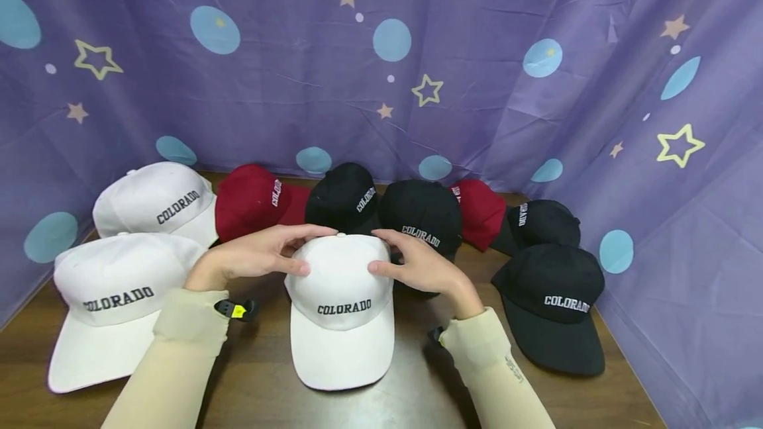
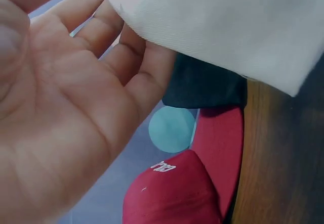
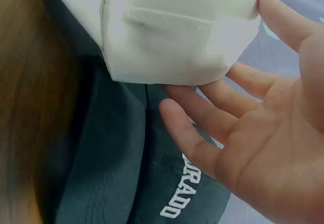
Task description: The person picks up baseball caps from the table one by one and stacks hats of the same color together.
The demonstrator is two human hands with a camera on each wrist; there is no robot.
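In the head view a white baseball cap (image 1: 342,280) with dark COLORADO lettering is upright at the middle, its brim toward me. My left hand (image 1: 259,253) grips the left side of its crown, thumb in front and fingers behind. On the opposite side my right hand (image 1: 420,262) holds the crown the same way. The left wrist view shows the left fingers (image 2: 147,75) curving behind the white cloth. In the right wrist view, the right thumb (image 3: 283,19) presses the cap's edge and several fingers reach behind it.
Two white caps, one in front (image 1: 119,277) and one behind (image 1: 155,197), sit at left. Along the back stand a red cap (image 1: 247,200), black caps (image 1: 342,194) (image 1: 420,210) (image 1: 548,220) and another red cap (image 1: 481,210). A black cap (image 1: 554,283) lies front right. A purple curtain (image 1: 268,98) surrounds the wooden table (image 1: 262,376).
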